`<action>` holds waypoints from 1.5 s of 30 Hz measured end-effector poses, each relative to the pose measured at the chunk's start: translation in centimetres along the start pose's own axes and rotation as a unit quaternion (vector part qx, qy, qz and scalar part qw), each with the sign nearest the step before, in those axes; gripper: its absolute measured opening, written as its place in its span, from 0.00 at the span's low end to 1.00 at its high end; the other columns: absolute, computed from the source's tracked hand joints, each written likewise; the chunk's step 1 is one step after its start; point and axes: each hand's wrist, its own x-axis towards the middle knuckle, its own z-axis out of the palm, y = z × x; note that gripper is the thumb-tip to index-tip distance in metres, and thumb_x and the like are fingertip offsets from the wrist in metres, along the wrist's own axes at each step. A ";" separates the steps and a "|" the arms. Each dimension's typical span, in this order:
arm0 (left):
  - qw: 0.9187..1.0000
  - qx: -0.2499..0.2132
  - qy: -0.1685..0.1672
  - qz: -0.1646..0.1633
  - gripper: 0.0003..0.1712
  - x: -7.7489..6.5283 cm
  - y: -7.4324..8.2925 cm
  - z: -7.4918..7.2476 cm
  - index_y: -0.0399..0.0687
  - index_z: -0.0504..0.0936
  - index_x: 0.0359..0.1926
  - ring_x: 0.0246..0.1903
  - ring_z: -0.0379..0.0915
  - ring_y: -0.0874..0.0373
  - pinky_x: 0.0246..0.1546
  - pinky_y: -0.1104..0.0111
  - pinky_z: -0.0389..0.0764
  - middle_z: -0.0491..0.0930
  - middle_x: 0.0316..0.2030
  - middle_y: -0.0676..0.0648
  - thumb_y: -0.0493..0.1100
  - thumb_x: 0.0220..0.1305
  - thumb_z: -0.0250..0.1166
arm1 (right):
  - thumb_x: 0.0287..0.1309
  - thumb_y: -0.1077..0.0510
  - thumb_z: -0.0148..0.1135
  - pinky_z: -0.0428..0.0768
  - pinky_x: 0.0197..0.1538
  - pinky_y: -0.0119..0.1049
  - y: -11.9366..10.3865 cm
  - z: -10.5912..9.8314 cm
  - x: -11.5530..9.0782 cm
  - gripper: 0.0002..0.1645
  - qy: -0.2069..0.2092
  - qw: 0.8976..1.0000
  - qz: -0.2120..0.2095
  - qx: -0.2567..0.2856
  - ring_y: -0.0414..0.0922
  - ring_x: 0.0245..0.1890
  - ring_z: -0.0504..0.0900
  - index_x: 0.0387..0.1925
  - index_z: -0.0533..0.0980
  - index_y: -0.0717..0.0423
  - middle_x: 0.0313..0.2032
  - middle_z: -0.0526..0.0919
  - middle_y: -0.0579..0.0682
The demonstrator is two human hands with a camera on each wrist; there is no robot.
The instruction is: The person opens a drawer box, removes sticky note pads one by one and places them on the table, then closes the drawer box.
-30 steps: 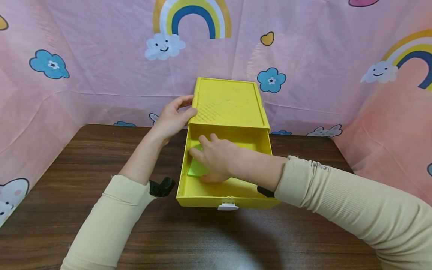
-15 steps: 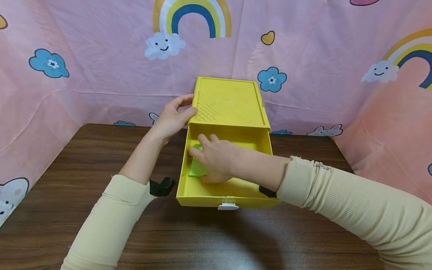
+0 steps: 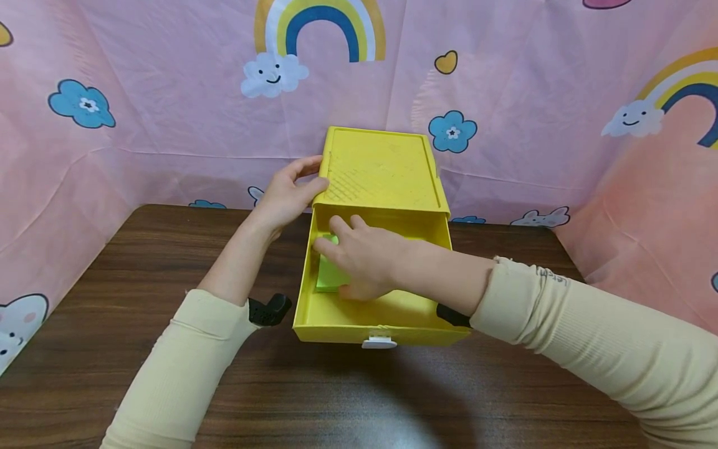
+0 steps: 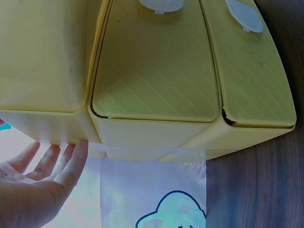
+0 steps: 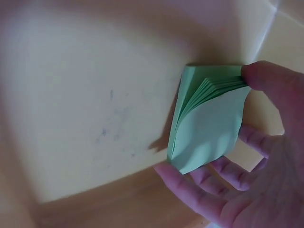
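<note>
A pad of green sticky notes [image 5: 209, 128] is in my right hand [image 5: 270, 166], inside the pulled-out top drawer [image 3: 359, 315]. Thumb and fingers pinch it at opposite edges, so its upper sheets bow and fan apart. In the head view that hand [image 3: 370, 259] covers part of the green pad [image 3: 329, 274] near the drawer's left wall. My left hand [image 3: 286, 196] rests against the left side of the yellow drawer cabinet [image 3: 381, 168], thumb at its top edge. The left wrist view shows the fingers [image 4: 73, 164] laid fairly straight along the cabinet's side.
Two lower drawers with white pulls, the middle one [image 4: 156, 71] and the bottom one [image 4: 256, 71], are closed. The cabinet stands on a dark wooden table [image 3: 185, 262]. A pink patterned cloth [image 3: 196, 93] hangs behind and at the sides.
My right hand has shifted slightly up and to the right inside the drawer, and the green pad has moved a little with it. The left hand has stayed in place.
</note>
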 end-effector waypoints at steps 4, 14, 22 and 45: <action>1.000 0.001 0.000 0.000 0.31 0.0 0.1 -0.1 0.53 0.63 0.66 0.50 0.71 0.55 0.46 0.67 0.76 0.64 0.62 0.50 0.47 0.63 0.57 | 0.53 0.42 0.59 0.73 0.42 0.36 0.3 -0.4 -0.4 0.37 0.013 1.000 -0.009 0.004 0.52 0.42 0.66 0.60 0.60 0.50 0.50 0.64 0.55; 1.000 0.000 0.003 -0.005 0.31 0.1 0.0 0.0 0.54 0.63 0.66 0.52 0.70 0.57 0.47 0.66 0.77 0.65 0.62 0.51 0.47 0.62 0.58 | 0.52 0.44 0.61 0.72 0.48 0.39 1.0 -1.0 -1.3 0.37 0.036 0.998 -0.021 0.039 0.53 0.45 0.66 0.61 0.60 0.50 0.50 0.64 0.54; 1.000 0.006 -0.001 -0.004 0.32 0.0 -0.1 -0.1 0.55 0.62 0.66 0.54 0.68 0.57 0.50 0.64 0.75 0.64 0.63 0.51 0.48 0.62 0.58 | 0.51 0.46 0.62 0.74 0.43 0.38 1.7 -1.6 -2.4 0.37 0.044 0.997 -0.006 0.058 0.53 0.44 0.66 0.61 0.61 0.49 0.53 0.64 0.55; 1.000 0.005 0.002 0.002 0.32 0.1 0.0 0.0 0.52 0.62 0.67 0.55 0.68 0.57 0.52 0.63 0.74 0.63 0.63 0.49 0.47 0.62 0.58 | 0.47 0.46 0.65 0.75 0.44 0.40 4.2 -3.5 -5.7 0.38 0.046 0.996 0.047 0.058 0.53 0.46 0.67 0.60 0.63 0.44 0.54 0.64 0.53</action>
